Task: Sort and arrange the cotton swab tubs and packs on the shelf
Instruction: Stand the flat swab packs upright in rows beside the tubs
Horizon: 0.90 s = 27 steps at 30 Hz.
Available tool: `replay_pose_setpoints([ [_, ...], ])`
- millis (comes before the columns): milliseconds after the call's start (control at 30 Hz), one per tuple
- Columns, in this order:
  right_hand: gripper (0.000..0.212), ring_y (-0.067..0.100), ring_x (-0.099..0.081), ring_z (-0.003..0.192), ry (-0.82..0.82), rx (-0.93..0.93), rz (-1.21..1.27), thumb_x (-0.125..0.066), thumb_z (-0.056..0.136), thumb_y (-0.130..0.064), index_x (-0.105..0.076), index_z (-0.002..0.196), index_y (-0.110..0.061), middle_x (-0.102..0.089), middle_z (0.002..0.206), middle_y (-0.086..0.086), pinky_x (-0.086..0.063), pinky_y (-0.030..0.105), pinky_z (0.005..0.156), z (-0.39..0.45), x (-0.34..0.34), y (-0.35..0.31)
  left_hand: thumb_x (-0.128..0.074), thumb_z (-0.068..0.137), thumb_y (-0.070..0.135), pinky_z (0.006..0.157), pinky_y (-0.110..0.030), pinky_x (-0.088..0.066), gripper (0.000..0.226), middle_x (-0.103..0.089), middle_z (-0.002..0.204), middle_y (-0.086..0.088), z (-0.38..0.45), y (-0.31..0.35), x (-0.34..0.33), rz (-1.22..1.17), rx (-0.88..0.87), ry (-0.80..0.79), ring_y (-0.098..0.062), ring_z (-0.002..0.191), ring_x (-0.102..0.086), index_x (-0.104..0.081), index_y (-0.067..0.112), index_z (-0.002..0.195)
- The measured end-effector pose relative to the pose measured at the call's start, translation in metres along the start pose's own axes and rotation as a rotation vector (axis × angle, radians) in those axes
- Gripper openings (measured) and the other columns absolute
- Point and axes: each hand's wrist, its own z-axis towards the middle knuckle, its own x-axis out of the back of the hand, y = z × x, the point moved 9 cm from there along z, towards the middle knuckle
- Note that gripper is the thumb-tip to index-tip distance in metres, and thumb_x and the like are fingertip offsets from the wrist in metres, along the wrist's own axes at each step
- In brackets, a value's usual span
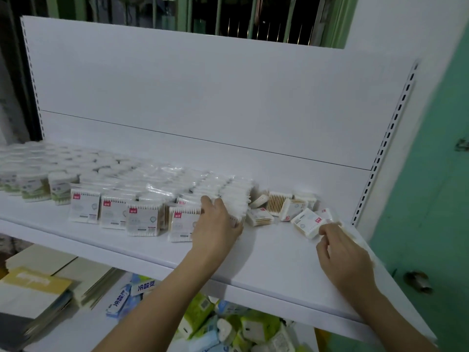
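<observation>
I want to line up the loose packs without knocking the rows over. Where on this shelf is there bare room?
Bare patches: the shelf front strip between the left hand and right hand, and the back behind the loose packs, up to the rear panel. Crowded: the standing rows of packs and tubs leftward.

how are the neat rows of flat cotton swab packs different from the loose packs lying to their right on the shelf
The neat rows of flat clear cotton swab packs stand upright, labels facing front; the loose flat packs lie tipped at mixed angles. The rows press tightly together, steadied by the left hand; the loose ones are scattered, the right hand touching one. Both sit on the white shelf and carry red-cornered labels.
</observation>
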Motion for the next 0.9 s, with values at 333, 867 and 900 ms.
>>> replay_pose_setpoints([
  [333, 0.005, 0.021, -0.063, 0.075, -0.476, -0.235, 0.09, -0.051, 0.095, -0.023, -0.051, 0.1, -0.025, -0.064, 0.081, -0.004, -0.038, 0.031, 0.06, 0.014, -0.061, 0.0, -0.053, 0.094, 0.024, 0.084, -0.038, -0.048, 0.037, -0.048, 0.127, -0.006, 0.005, 0.099, -0.037, -0.119, -0.361, -0.005, -0.026, 0.115, -0.049, -0.047, 0.013, 0.129],
  [867, 0.011, 0.023, -0.061, 0.087, -0.647, -0.25, 0.362, -0.048, 0.095, -0.02, -0.058, 0.091, -0.02, -0.066, 0.093, 0.002, -0.046, 0.032, 0.069, 0.065, -0.135, 0.014, -0.06, 0.089, 0.014, 0.075, -0.034, -0.049, 0.018, -0.062, 0.104, -0.008, 0.115, 0.098, -0.153, 0.331, -0.13, 0.015, -0.03, 0.098, -0.06, -0.057, 0.01, 0.106],
  [900, 0.011, 0.021, -0.059, 0.087, -0.552, -0.268, 0.347, -0.047, 0.097, -0.021, -0.057, 0.092, -0.021, -0.063, 0.095, 0.0, -0.042, 0.032, 0.067, 0.073, -0.129, 0.02, -0.056, 0.091, 0.013, 0.08, -0.035, -0.046, 0.015, -0.06, 0.108, -0.008, 0.117, 0.096, -0.158, 0.309, -0.163, -0.035, -0.03, 0.104, -0.057, -0.056, 0.01, 0.106],
])
